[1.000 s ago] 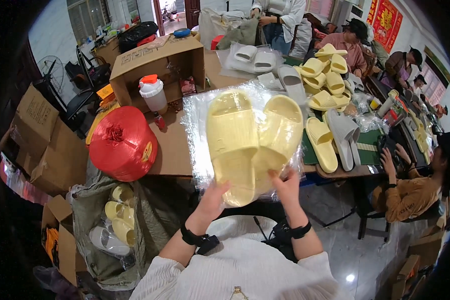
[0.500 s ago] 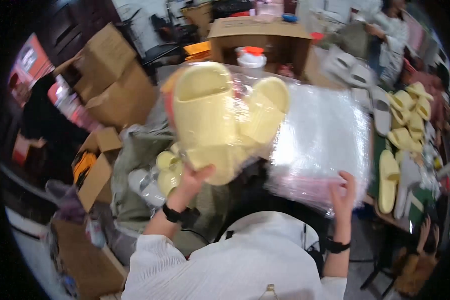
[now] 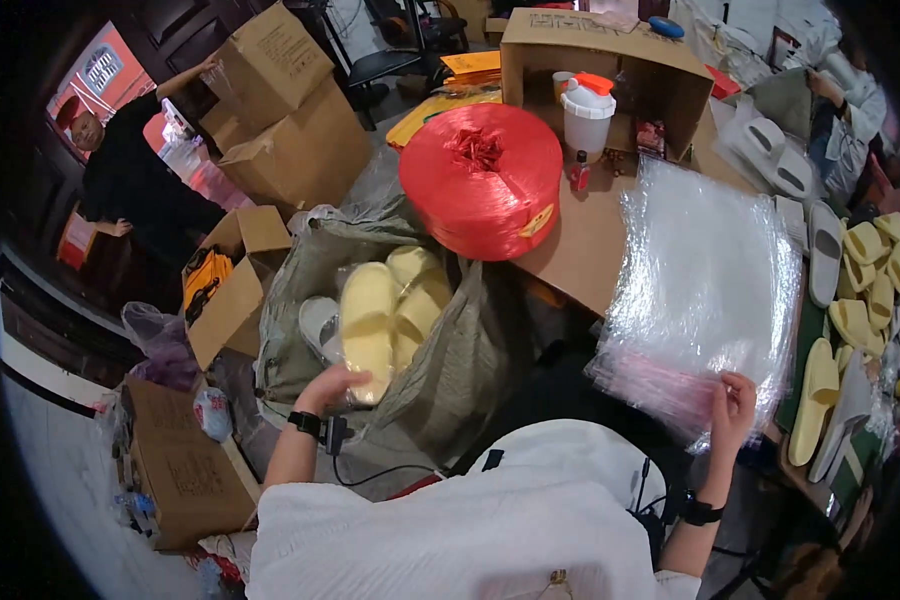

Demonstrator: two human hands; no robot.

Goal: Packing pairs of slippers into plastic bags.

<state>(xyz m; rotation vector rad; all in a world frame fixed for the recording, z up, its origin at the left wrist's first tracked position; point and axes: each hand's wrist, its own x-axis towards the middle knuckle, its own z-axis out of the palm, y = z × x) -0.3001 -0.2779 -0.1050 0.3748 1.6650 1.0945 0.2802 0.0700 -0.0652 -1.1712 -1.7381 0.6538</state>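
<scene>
My left hand (image 3: 326,389) grips the lower end of a pair of pale yellow slippers (image 3: 368,310) in a clear bag. The pair is inside the mouth of a grey-green woven sack (image 3: 460,345), against other yellow slippers (image 3: 422,300) and a white one (image 3: 320,325). To the right, a stack of clear plastic bags (image 3: 705,260) with pinkish lower edges lies on the table. My right hand (image 3: 734,408) is at the near edge of that stack, fingers curled in and thumb against the plastic of the top bag; its fingertips are partly hidden.
A big red roll of plastic twine (image 3: 470,190) stands beyond the sack, near a white tub with an orange lid (image 3: 588,118) and an open carton (image 3: 660,75). Loose yellow slippers (image 3: 815,400) lie far right. Cartons (image 3: 290,150) and a person in black (image 3: 140,180) are left.
My left hand has lowered the bagged yellow slippers from above the table into the sack, uncovering the red twine roll. My right hand stays by the bag stack, its fingers now closer together.
</scene>
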